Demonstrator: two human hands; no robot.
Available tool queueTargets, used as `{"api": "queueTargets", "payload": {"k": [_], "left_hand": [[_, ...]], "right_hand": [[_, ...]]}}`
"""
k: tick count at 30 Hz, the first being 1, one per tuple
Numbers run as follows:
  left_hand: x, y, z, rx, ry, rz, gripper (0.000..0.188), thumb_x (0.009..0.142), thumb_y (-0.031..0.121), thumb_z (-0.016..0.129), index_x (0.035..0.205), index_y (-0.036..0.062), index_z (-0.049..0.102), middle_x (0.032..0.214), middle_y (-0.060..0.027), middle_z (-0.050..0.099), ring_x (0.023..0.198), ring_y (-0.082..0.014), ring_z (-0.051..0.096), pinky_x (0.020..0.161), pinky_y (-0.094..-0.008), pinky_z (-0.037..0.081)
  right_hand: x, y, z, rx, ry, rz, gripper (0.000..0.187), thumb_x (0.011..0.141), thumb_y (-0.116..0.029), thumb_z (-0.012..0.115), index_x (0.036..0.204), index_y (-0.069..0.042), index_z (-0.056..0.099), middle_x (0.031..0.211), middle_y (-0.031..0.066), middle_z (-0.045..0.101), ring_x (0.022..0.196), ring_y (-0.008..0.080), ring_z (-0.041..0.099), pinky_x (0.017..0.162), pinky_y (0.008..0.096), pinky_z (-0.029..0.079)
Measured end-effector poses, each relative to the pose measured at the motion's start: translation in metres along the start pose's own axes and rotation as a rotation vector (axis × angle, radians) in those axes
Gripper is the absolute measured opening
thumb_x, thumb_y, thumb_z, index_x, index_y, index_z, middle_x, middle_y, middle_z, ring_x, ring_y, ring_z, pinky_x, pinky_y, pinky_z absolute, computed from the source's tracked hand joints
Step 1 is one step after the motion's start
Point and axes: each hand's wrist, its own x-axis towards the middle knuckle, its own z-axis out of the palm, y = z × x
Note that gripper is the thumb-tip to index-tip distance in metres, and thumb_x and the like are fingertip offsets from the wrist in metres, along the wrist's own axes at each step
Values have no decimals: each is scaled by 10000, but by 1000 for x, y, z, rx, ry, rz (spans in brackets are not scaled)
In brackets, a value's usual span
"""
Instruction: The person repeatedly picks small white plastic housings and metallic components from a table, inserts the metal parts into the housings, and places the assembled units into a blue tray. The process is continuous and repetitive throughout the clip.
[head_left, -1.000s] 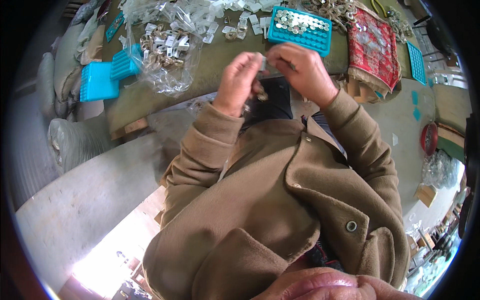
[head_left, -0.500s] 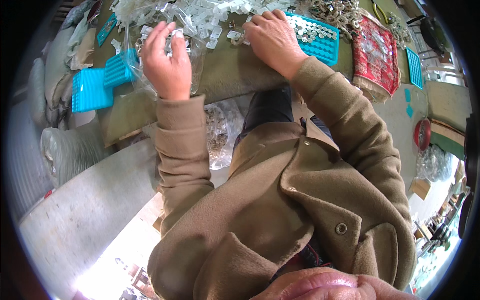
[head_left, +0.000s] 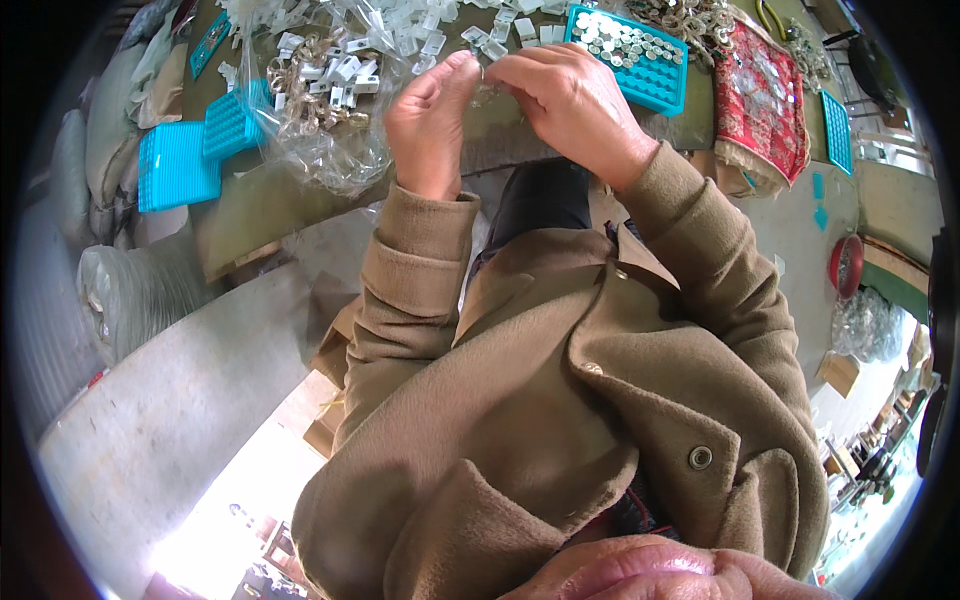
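My left hand (head_left: 433, 125) and my right hand (head_left: 575, 100) meet above the near part of the table. Both have thumb and fingers drawn together in a pinch. Something small and pale (head_left: 482, 82) shows between the fingertips, too tiny to name. Just beyond lie loose translucent white plastic pieces (head_left: 432, 43). A turquoise tray (head_left: 655, 97) with rows of round pockets stands beside my right hand, its far part filled with small round whitish pieces (head_left: 622, 45). Left of my left hand, a clear plastic bag (head_left: 335, 165) holds tan looped strips with white plastic tags (head_left: 347, 70).
Stacked turquoise trays (head_left: 180, 170) and another turquoise tray (head_left: 232, 125) sit at the table's left edge. To the right lie a red patterned cloth (head_left: 755, 95), a heap of metallic loops (head_left: 690, 22) and yellow-handled pliers (head_left: 768, 18). A red bowl (head_left: 846, 266) is farther right.
My left hand has moved right, away from the bag, and its fingers have closed. My right hand has come slightly nearer me, so the two now meet at the fingertips.
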Motion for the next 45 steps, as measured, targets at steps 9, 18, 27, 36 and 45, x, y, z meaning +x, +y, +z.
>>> {"api": "queueTargets", "payload": {"k": [9,18,27,36,45], "left_hand": [[-11,-9,2,-108,-191,-184,206,902,45,708,1081,-15,625,927,-57,694,803,-98,637,742,-219,510],[-29,-6,12,-331,-315,-442,111,965,132,646,1026,39,649,881,0,651,664,-70,563,677,-252,486],[-52,6,31,-317,-429,-629,105,968,161,650,970,58,632,760,53,540,559,-21,425,647,-245,442],[-56,5,36,-447,-443,-698,76,954,113,629,960,40,607,623,85,411,510,-27,359,586,-228,342],[-63,-5,53,-236,-291,-330,21,904,65,667,891,62,650,631,59,504,521,-26,417,524,-208,393]], "right_hand": [[-33,-10,-10,-26,-32,-100,224,737,-23,648,951,-84,680,911,43,662,891,259,637,781,367,540],[-54,-17,-37,392,187,199,331,943,-78,653,1273,-74,641,989,49,694,818,137,656,745,272,524],[-77,9,-41,892,81,352,218,972,-33,630,1176,-30,706,1094,57,722,1028,120,668,940,269,535],[-89,11,-48,897,118,486,231,961,-46,654,1183,-42,719,1090,59,737,1022,133,680,936,264,538],[-85,0,-42,428,403,453,188,910,-118,728,1073,-26,714,860,74,733,763,124,684,701,255,544]]}}
